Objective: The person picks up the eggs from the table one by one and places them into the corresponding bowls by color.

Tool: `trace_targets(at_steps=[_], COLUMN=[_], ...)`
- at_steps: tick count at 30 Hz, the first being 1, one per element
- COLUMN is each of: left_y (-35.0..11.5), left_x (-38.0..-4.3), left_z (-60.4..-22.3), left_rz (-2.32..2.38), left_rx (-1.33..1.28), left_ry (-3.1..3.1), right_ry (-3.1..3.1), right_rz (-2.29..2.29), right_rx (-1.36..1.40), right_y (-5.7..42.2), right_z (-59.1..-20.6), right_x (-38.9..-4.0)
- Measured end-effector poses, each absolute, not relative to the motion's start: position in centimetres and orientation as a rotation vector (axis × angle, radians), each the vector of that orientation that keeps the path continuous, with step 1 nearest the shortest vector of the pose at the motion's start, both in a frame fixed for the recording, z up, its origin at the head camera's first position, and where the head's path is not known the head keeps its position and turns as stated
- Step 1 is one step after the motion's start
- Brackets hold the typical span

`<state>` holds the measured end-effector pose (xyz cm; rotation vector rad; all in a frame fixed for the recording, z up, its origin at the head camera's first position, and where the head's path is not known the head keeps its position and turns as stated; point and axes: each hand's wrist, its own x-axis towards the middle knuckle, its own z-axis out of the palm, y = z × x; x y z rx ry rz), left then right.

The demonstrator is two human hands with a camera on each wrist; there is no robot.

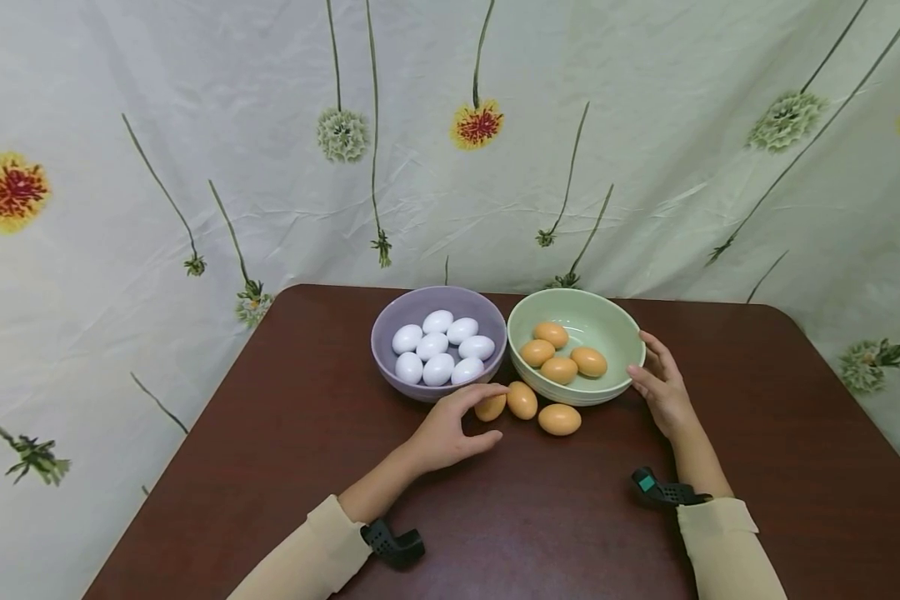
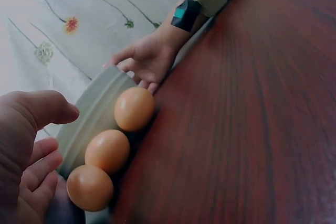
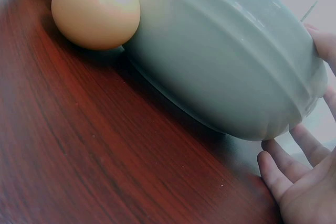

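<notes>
Three brown eggs lie on the table in front of the bowls: a left egg (image 1: 490, 407), a middle egg (image 1: 522, 401) and a right egg (image 1: 559, 420). My left hand (image 1: 450, 429) is at the left egg, thumb and fingers spread apart, fingertips overlapping its top in the head view. Nothing is gripped there; in the left wrist view a gap shows between the thumb and the eggs (image 2: 90, 188). My right hand (image 1: 663, 392) rests against the right side of the green bowl (image 1: 615, 333), thumb at the rim, fingers loosely extended along its outside. Several brown eggs sit inside that bowl.
Left of the green bowl, close beside it, stands a purple bowl (image 1: 390, 367) with several white eggs (image 1: 432, 347). Both are near the back edge of the dark brown table (image 1: 570, 517). A flowered cloth (image 1: 420, 192) hangs behind the table.
</notes>
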<state>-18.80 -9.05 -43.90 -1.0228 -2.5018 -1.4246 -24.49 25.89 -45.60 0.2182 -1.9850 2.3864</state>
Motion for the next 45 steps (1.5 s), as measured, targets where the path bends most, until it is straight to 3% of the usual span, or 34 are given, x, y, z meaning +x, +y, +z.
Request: trace_targets(at_steps=[30, 45], left_y=[-8.7, -8.8], left_x=[-18.5, -18.9], left_z=[-44.5, -45.7], left_rz=[-1.071, -1.137], left_rx=[-1.040, -1.035], left_ry=[-2.717, -2.715], right_ry=[-1.964, -1.986], right_rz=[2.406, 2.386], right_rx=[0.231, 0.221], right_y=[25.9, 25.9], right_z=[-45.5, -45.5], right_x=[-24.5, -24.5])
